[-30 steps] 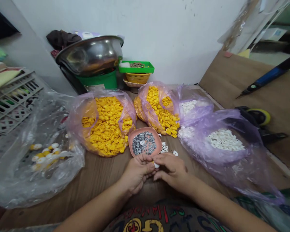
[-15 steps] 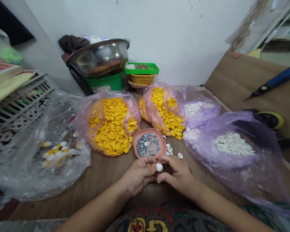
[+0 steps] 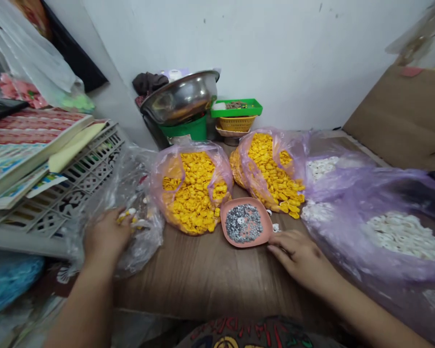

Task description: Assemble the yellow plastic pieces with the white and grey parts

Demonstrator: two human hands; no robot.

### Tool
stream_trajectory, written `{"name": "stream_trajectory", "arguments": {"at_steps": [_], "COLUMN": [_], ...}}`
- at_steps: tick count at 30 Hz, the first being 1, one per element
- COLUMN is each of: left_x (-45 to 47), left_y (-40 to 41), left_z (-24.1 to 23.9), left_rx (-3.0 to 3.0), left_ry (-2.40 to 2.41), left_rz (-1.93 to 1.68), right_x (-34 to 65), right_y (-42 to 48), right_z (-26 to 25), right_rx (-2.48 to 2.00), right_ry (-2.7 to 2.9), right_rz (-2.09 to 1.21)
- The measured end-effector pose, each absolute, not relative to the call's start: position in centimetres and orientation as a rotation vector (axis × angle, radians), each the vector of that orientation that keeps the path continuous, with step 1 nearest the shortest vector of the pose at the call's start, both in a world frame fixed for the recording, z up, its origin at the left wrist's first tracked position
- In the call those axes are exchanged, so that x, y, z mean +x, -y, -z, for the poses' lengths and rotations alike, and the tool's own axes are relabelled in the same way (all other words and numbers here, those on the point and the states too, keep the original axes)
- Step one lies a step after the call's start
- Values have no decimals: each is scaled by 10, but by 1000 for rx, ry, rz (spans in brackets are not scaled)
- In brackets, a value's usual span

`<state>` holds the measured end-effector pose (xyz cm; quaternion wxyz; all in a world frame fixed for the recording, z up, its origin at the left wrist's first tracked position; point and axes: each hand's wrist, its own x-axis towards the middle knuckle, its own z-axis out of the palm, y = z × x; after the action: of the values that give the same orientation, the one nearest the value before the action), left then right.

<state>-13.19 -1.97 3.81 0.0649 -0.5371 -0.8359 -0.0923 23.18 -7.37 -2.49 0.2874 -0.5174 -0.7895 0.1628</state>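
My left hand (image 3: 107,237) reaches into a clear plastic bag (image 3: 147,244) on the left, beside small white-and-yellow pieces (image 3: 131,212). Its fingertips are hidden behind the hand, so whether it holds a piece does not show. My right hand (image 3: 302,256) rests low over the table, fingers stretched forward and thumb apart, by the right rim of a pink dish (image 3: 227,238). Small grey metallic bits (image 3: 243,222) fill that dish, with one white piece (image 3: 241,221) lying on top. Just beyond the right fingertips lie a few white pieces (image 3: 276,227).
Two purple bags of yellow plastic pieces (image 3: 194,193) (image 3: 268,164) stand behind the dish. On the right, purple bags hold white pieces (image 3: 406,234). A grey crate (image 3: 94,176) borders the left. A metal basin (image 3: 181,96) and green tray (image 3: 255,107) stand by the wall.
My hands have parted. The left has gone left into the clear bag, and the right has moved to the dish's right side. The white-and-yellow piece between them is out of sight. The view has turned left.
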Motion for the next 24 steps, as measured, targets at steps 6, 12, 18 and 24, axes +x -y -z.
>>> {"name": "stream_trajectory", "arguments": {"at_steps": [6,12,18,24], "left_x": [-53,-30,-35,-23], "left_y": [15,1,2,3], "left_z": [-4,17,23,22], "left_rx": [-2293,-2474,-2355,-2366], "left_ry": [2131,2100,2124,2212], "left_rz": [434,85,439,1100], "right_x": [200,185,188,186], "right_y": [40,20,20,18], "right_z": [14,28,25,26], "right_rx": [-1734,-1901,-1893,-1856], "right_ry": [2447,2446,2445,2452], "right_rz": [-249,-331,-369,-419]}}
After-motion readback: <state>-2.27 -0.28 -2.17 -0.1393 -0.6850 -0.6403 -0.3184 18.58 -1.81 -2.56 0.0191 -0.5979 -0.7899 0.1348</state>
